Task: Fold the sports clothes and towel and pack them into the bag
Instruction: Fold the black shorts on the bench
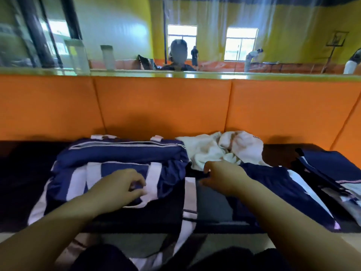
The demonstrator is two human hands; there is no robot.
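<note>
The left hand (pixel 121 187) pinches a pink strap (pixel 154 178) on the navy-and-pink fabric bag (pixel 125 155); the right hand (pixel 220 178) grips a navy white-striped garment (pixel 277 190) beside a crumpled white towel (pixel 211 149).

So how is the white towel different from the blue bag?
The towel is white and plain; the bag is navy with pink straps and a zip. The towel lies crumpled in a heap; the bag has a smoother, boxy shape. Both sit side by side on the dark bench.
</note>
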